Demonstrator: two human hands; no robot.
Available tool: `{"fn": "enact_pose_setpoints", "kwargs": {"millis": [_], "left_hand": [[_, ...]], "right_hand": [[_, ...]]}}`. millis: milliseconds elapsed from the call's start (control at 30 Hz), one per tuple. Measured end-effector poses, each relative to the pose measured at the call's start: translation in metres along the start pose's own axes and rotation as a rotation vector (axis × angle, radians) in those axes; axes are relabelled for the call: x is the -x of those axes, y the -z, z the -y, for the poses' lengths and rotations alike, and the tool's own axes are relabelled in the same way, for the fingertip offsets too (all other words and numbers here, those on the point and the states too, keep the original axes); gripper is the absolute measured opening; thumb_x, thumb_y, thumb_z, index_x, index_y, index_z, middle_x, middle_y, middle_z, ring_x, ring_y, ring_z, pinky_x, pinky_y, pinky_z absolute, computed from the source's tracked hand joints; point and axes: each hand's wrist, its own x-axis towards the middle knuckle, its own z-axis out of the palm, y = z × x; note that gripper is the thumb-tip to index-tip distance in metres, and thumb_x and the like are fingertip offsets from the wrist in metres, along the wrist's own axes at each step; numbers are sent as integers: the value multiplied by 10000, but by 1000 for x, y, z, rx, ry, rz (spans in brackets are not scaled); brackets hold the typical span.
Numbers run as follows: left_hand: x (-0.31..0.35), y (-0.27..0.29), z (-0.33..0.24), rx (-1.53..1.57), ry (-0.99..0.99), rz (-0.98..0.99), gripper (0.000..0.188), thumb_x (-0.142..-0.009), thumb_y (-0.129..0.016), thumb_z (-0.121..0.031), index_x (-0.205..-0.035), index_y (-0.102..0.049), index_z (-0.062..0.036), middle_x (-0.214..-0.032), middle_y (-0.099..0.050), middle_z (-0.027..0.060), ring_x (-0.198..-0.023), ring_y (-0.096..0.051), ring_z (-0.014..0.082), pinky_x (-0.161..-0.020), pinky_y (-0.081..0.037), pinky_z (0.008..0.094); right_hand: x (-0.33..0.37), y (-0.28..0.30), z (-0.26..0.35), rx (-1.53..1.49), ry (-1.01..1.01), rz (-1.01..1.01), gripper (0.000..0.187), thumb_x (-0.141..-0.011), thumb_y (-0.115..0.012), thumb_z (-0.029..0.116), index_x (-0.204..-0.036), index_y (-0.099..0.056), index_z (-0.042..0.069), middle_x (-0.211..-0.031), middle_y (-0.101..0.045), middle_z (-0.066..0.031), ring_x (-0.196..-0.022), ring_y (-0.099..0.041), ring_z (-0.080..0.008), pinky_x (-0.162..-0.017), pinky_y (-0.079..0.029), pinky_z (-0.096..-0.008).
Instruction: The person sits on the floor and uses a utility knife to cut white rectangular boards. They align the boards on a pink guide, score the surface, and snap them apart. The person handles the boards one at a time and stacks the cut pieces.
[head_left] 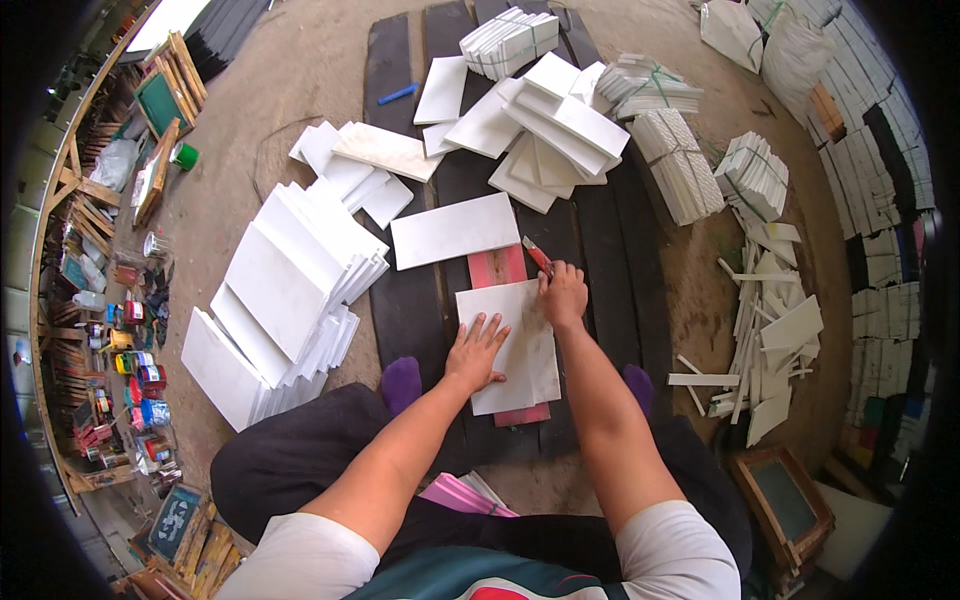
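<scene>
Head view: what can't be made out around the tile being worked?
- Red-handled tool: working end hidden by right hand.
- Pink board: middle covered by white tile.
- Tile surface under left hand: hidden.
- Any score line: too small to see.

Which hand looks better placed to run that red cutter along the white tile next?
Probably the right hand: it grips the red cutter at the white tile's top edge. The left hand lies flat on the tile.

Left hand (475, 350): laid flat, fingers spread, on a white tile (510, 345).
Right hand (563, 293): closed around a red cutter (537, 256) at the tile's upper edge.
Tile: rested on a red board (497, 266) — white tile stacks (285, 300) are seen beside it.
</scene>
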Motion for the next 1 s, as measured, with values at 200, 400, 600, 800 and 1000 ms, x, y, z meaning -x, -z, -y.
{"fn": "enact_pose_setpoints", "kwargs": {"millis": [200, 400, 600, 800, 1000], "left_hand": [[2, 4, -2, -19, 53, 87, 1139, -809, -761, -648, -1693, -167, -244, -1775, -85, 29, -1627, -101, 313, -1292, -181, 542], [-1, 6, -2, -2, 35, 66, 1166, -790, -783, -641, -1694, -160, -246, -1773, -101, 23, -1627, -105, 308, -1291, -190, 544], [-1, 2, -5, 8, 65, 42, 1208, -765, -809, -639, -1693, -169, -205, -1772, -114, 10, -1626, -117, 301, -1286, -194, 555], [-5, -3, -6, -48, 75, 13, 1221, -734, -845, -615, -1681, -204, -186, -1754, -184, 46, -1609, -178, 324, -1252, -264, 571], [-7, 0, -12, -50, 79, 2, 1241, -708, -869, -597, -1678, -214, -183, -1755, -179, 50, -1607, -184, 325, -1243, -278, 572]], "right_hand": [[-43, 7, 23, 46, -165, 280, 497, -870, -816, 344, -1222, -609, 61, -1254, -637, -162, -1219, -627, -357, -960, -573, -497], [-42, 6, -25, 107, -151, 220, 425, -964, -721, 345, -1228, -574, 46, -1211, -667, -175, -1136, -678, -374, -900, -582, -520], [33, 33, -31, -320, -137, -117, 282, -1076, -497, 266, -1231, -550, 36, -1089, -692, -291, -985, -665, -504, -837, -514, -589], [106, 46, 19, -267, 8, 194, 534, -981, -538, 48, -1503, -525, 158, -1109, -708, -207, -978, -694, -455, -832, -553, -556], [96, 32, 34, -169, 46, 267, 634, -945, -610, 104, -1561, -460, 129, -1202, -664, -249, -1098, -681, -433, -875, -583, -524]]}}
